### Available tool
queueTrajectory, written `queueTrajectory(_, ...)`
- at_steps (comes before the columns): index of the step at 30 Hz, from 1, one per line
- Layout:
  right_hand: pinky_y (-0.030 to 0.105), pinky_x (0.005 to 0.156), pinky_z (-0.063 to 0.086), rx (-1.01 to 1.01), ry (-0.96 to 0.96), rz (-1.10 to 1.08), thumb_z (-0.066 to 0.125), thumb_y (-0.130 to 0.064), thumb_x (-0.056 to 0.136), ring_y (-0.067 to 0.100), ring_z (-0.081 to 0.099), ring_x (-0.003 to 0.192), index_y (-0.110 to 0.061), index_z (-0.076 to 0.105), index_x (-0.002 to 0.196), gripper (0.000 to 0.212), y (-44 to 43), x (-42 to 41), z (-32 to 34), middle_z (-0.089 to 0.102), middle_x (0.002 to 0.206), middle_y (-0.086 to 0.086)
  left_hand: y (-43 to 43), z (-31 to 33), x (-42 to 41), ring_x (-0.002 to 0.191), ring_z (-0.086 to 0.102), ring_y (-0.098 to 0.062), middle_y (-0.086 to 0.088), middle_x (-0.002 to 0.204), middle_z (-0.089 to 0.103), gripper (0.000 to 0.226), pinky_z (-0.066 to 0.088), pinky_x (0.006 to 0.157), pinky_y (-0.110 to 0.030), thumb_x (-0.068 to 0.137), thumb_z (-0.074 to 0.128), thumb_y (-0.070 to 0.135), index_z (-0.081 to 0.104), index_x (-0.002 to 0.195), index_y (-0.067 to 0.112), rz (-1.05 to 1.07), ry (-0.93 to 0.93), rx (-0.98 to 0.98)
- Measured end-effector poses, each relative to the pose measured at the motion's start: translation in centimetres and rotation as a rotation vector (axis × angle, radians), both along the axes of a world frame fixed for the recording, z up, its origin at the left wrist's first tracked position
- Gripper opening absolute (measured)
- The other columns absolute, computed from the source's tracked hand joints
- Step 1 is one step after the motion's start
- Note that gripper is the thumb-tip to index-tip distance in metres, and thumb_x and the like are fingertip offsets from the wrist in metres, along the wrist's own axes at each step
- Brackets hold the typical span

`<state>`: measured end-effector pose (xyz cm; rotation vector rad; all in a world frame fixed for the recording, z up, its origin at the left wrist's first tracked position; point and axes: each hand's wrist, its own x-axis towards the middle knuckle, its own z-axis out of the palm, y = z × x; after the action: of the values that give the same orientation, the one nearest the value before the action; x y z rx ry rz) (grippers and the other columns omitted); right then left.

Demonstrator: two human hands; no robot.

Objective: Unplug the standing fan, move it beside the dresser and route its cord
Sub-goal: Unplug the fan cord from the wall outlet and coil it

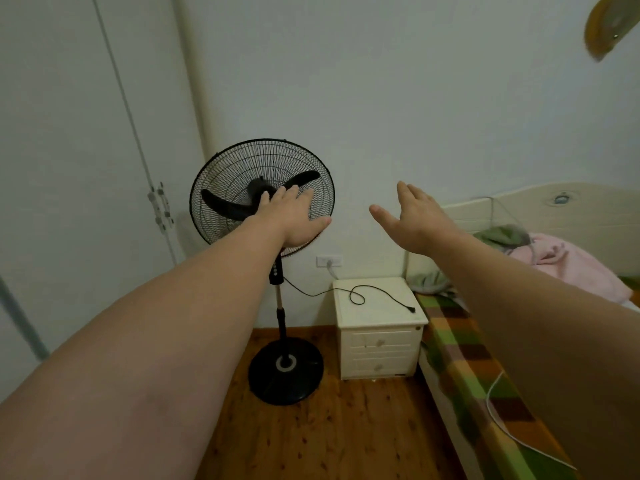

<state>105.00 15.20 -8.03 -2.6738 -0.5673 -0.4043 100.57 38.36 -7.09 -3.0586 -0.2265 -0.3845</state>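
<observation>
Here the standing fan (pixel 262 192) stands upright just beside the dresser (pixel 379 327); its cord (pixel 360 295) lies unplugged on top; left hand (pixel 294 216) and right hand (pixel 412 220) reach forward, fingers straight, holding nothing.

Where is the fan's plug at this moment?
In the head view, the plug lies loose on top of the white dresser, near its right edge beside the bed, right of the standing fan.
</observation>
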Motion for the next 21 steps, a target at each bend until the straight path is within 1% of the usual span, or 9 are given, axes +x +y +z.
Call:
queueTrajectory(4, 0.037, 0.123, 0.008, 0.009, -0.001, -0.014, 0.033, -0.063, 0.098, 0.024, 0.009, 0.154, -0.008, 0.009, 0.159, 0.085, 3.1, 4.7, -0.5, 0.013, 0.167, 0.012, 3.6, -0.5, 5.2, 0.153, 0.007, -0.032, -0.010, 0.167, 0.009, 0.084, 0.003, 0.120, -0.056, 0.093, 0.034, 0.070, 0.011, 0.159, 0.022, -0.032, -0.005, -0.017)
queueTrajectory(10, 0.037, 0.123, 0.008, -0.035, 0.040, -0.061, 0.032, -0.063, 0.099, 0.024, 0.010, 0.154, -0.007, 0.010, 0.159, 0.085, 5.2, 10.9, -2.8, 0.014, 0.166, 0.013, 6.6, -2.6, 11.4, 0.153, 0.006, -0.032, -0.010, 0.167, 0.009, 0.085, 0.002, 0.120, -0.056, 0.093, 0.036, 0.070, 0.010, 0.159, 0.022, -0.066, 0.035, -0.053)
queueTrajectory(16, 0.041, 0.124, 0.009, -0.028, 0.067, -0.075, 0.033, -0.064, 0.098, 0.025, 0.010, 0.154, -0.008, 0.011, 0.159, 0.085, 6.5, 17.5, -4.8, 0.016, 0.166, 0.013, 7.6, -4.8, 17.7, 0.153, 0.004, -0.030, -0.008, 0.167, 0.007, 0.085, 0.001, 0.121, -0.054, 0.094, 0.036, 0.069, 0.009, 0.159, 0.022, -0.078, 0.092, -0.077)
queueTrajectory(21, 0.040, 0.123, 0.010, -0.020, 0.082, -0.050, 0.033, -0.063, 0.098, 0.026, 0.011, 0.154, -0.009, 0.010, 0.159, 0.085, 7.1, 24.4, -6.8, 0.016, 0.166, 0.013, 7.1, -6.7, 24.7, 0.153, 0.008, -0.029, -0.008, 0.166, 0.012, 0.083, 0.003, 0.121, -0.054, 0.095, 0.037, 0.066, 0.011, 0.159, 0.021, -0.087, 0.106, -0.081)
